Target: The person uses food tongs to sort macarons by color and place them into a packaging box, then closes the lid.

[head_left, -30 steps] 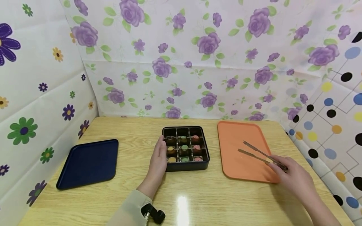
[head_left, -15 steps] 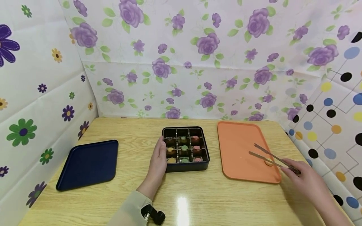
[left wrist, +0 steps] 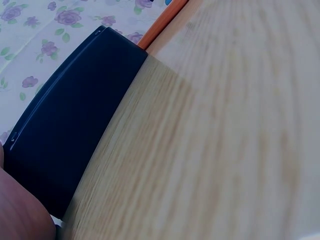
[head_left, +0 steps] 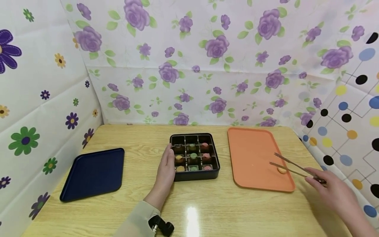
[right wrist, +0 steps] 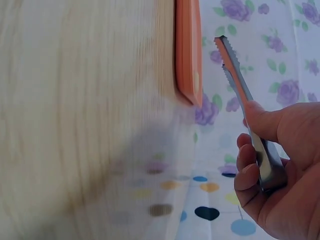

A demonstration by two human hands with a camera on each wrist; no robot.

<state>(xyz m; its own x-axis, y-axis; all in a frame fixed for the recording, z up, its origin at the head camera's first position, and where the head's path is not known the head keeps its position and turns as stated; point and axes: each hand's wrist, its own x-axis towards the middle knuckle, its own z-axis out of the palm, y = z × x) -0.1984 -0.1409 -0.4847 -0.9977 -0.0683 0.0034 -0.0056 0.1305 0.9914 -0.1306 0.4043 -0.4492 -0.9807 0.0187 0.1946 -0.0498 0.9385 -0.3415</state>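
Tongs (right wrist: 270, 167) in R hand (head_left: 336, 189), partly over orange tray (head_left: 251, 148), L hand (head_left: 165, 169) touching box (head_left: 196, 175)

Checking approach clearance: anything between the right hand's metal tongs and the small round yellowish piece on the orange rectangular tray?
Nothing visible stands between the tongs and the piece. In the head view, one of their arms partly overlaps it; the height gap is unclear.

Metal tongs (right wrist: 240, 82), arms parted, angled over orange tray (head_left: 251, 148); dark nine-compartment box (head_left: 195, 175) flat on table (head_left: 231, 210), coloured pieces (head_left: 193, 155) inside.
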